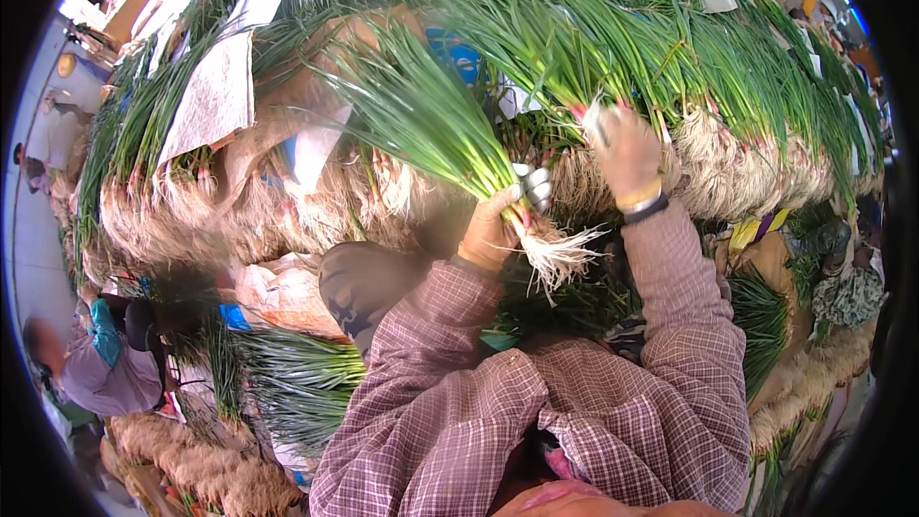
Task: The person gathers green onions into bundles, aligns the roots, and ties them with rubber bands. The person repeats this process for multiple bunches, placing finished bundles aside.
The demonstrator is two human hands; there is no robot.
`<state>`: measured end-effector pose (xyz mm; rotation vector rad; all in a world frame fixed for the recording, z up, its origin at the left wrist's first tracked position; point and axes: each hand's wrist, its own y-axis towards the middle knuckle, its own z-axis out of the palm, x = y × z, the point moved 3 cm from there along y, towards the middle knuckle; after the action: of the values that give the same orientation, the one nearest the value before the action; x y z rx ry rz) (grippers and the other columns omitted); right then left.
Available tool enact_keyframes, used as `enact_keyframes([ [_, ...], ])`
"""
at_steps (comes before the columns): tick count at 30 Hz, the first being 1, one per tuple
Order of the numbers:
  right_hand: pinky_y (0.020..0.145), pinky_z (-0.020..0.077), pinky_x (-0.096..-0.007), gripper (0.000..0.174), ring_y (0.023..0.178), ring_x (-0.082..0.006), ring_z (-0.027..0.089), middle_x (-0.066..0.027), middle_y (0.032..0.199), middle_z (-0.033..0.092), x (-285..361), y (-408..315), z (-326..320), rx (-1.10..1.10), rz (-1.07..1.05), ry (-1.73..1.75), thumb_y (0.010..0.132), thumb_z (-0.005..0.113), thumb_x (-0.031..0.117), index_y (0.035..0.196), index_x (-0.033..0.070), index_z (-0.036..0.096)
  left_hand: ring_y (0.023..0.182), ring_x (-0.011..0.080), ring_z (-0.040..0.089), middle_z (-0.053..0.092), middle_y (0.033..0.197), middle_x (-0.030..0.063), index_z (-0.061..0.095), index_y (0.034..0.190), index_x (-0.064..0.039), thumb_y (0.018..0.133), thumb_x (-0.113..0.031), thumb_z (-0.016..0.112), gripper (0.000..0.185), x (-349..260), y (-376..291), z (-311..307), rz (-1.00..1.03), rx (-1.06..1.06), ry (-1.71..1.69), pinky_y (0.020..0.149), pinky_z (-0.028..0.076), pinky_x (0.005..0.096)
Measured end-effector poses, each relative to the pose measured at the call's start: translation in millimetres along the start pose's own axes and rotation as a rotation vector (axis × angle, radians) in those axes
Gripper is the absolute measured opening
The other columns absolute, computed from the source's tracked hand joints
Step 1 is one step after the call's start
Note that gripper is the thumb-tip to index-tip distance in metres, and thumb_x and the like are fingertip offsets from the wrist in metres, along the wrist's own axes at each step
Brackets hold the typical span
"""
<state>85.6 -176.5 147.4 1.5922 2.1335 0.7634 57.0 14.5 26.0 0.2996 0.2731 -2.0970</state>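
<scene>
My left hand [495,222], in a glove with whitish fingers, is closed round a bunch of green garlic or similar allium plants [459,151]. Their long green leaves fan up and left, and the pale roots [556,255] hang out below my fist to the right. My right hand [624,151], also gloved and blurred, is at the root ends of the plants heaped in front of me [596,64]. Its whitish fingertips are by a pinkish stem base. Whether they grip a plant cannot be made out.
A long row of plants with matted roots [747,165] runs across in front, partly covered by pale sacking [215,93]. Cut bunches [309,380] lie at my left side, more [761,330] at my right. Another person [115,366] sits at far left. My knee [366,287] juts up beside my left forearm.
</scene>
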Motion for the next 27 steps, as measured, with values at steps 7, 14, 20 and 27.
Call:
enact_keyframes([
  [7, 0.053, 0.0452, -0.0352, 0.024, 0.064, -0.0216, 0.054, -0.0036, 0.072, 0.051, 55, -79, -2, 0.083, -0.324, 0.023, 0.083, 0.065, 0.025, 0.100, 0.008, 0.063, 0.069, 0.0219, 0.062, 0.065, 0.090, 0.0118, 0.056, 0.114, -0.001, 0.085, -0.013, 0.063, 0.032, 1, -5, 14, 0.073, -0.160, 0.129, 0.059, 0.053, 0.0306],
  [14, 0.081, 0.0476, -0.0266, 0.042, 0.090, -0.0130, 0.060, -0.0064, 0.100, 0.067, 40, -62, 59, 0.745, 0.657, 1.307, 0.093, 0.061, 0.031, 0.116, -0.004, 0.059, 0.071, 0.0227, 0.066, 0.067, 0.090, 0.0130, 0.060, 0.106, 0.002, 0.082, -0.002, 0.065, 0.024, 16, -30, 13, -0.050, -0.166, 0.189, 0.055, 0.057, 0.0334],
  [20, 0.075, 0.0496, -0.0252, 0.019, 0.083, -0.0103, 0.060, -0.0044, 0.095, 0.066, 68, -51, 68, 0.226, 0.921, 1.500, 0.093, 0.059, 0.013, 0.106, -0.001, 0.063, 0.049, 0.0208, 0.058, 0.064, 0.067, 0.0132, 0.062, 0.091, 0.004, 0.083, -0.019, 0.064, 0.024, 14, -33, 10, 0.111, -0.244, 0.362, 0.043, 0.047, 0.0276],
  [27, 0.045, 0.0362, -0.0219, 0.016, 0.047, -0.0041, 0.045, 0.0095, 0.058, 0.049, 33, -95, 23, 0.041, 0.859, 2.449, 0.095, 0.058, 0.025, 0.093, 0.009, 0.057, 0.056, 0.0221, 0.063, 0.066, 0.076, 0.0132, 0.061, 0.097, 0.002, 0.082, -0.002, 0.062, 0.016, -7, -29, -6, 0.022, -0.467, 0.306, 0.052, 0.055, 0.0318],
])
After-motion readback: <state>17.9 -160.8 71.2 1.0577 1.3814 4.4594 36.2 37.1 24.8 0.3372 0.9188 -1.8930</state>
